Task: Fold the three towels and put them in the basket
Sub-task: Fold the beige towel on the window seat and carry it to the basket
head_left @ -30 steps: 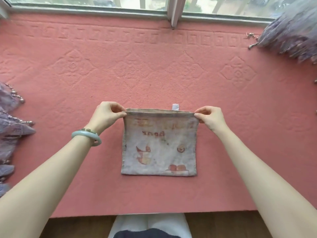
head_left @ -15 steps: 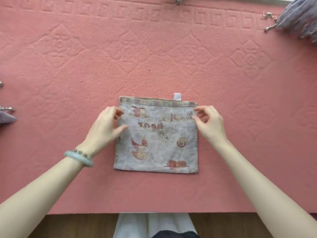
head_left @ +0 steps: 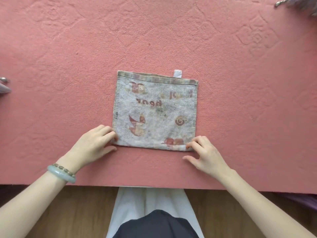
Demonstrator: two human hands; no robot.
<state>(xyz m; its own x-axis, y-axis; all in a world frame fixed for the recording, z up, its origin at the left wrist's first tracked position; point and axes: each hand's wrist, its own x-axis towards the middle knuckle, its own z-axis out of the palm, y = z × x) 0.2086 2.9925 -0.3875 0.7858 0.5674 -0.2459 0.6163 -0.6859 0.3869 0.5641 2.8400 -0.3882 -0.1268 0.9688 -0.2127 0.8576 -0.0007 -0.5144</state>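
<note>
Towel (head_left: 154, 110) lies flat at middle of tabletop (head_left: 68, 48), somewhat closer to near edge. Left hand (head_left: 93, 145): grip narrow, fingers and thumb closed round near-left corner. Right hand (head_left: 205, 155): curled fingertips on near-right corner, thumb apart (cannot tell if it really pinches). For next fold, better to lift both near corners evenly, match them to far corners, then flatten. Towel almost square; long axis left to right, parallel to near edge; hemmed side with white tag (head_left: 177, 73) points to far edge.
</note>
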